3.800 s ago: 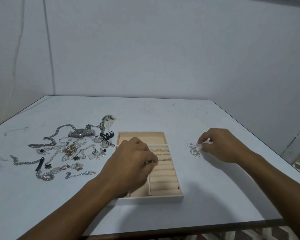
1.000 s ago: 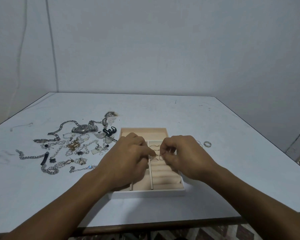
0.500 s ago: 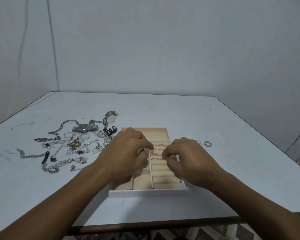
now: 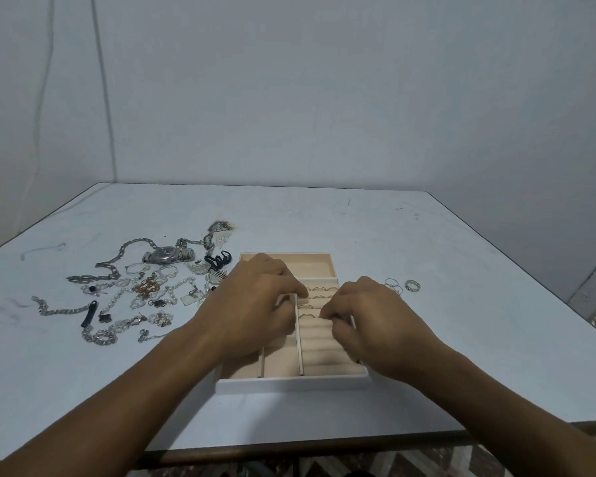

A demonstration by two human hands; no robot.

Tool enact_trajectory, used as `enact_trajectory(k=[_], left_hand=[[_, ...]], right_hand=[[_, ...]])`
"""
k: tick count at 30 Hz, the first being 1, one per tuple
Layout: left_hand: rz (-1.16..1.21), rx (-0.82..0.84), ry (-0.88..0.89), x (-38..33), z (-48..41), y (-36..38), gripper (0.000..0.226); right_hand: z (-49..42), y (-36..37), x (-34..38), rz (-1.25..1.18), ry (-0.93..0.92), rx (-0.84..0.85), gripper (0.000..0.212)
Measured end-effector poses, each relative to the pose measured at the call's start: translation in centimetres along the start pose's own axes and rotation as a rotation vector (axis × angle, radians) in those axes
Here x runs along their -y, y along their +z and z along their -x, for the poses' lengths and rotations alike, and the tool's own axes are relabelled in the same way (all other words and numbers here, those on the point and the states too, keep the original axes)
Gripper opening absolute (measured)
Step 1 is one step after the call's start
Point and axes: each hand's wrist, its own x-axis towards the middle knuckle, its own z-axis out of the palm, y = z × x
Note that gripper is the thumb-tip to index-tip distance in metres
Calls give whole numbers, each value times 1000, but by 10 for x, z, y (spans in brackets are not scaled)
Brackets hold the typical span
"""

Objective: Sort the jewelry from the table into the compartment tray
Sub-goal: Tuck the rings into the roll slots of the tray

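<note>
left hand (image 4: pixel 255 304): curled over the middle of the tray (image 4: pixel 289 382), fingertips down by the divider (image 4: pixel 298 339). Seems to be steadying it; no idea if it's holding anything.
right hand (image 4: pixel 375 325): fingertips pinched together on the ring rolls (image 4: pixel 320 342), right beside the nearest seated ring. Probably a ring in there, but the fingers hide it, so can't tell.
tray: middle of the counter (image 4: pixel 324 222), toward the near edge. A few seated rings (image 4: pixel 319 289) in the far rows, near rows bare.
not sorted yet: loose rings (image 4: pixel 394 286) just right of the tray, big jewelry pile (image 4: pixel 135 287) well off to the left.
what could go wrong: a ring that isn't pushed deep enough into its slot could tip out or roll away. Pressing hard might also shove the tray if the left hand lets up. The chains in that pile look tangled too, so lifting one could drag its neighbours along.
</note>
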Motion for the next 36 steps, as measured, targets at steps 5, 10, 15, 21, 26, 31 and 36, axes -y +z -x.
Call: enact_trajectory(k=[5,10,15,21,26,31,36], left_hand=[[-9,43,-28,-8,-16,4,29],[8,130,-62,-17,-48,14,27],[23,191,-92,-19,-75,24,29],[31,276,-107,-23,-102,31,25],[26,319,-79,-32,-116,40,21],[22,349,-59,-42,-118,49,20],[8,371,-67,-45,-118,53,21]], right_hand=[[1,-13,-8,-140,78,-59,23],[-1,-45,-48,-232,328,-154,22],[1,-54,-87,-239,473,-139,20],[-9,-48,-112,-195,499,-58,14],[-25,-38,-123,-137,449,49,16],[-33,-33,-126,-98,419,161,19],[-35,-33,-127,-74,391,190,16]])
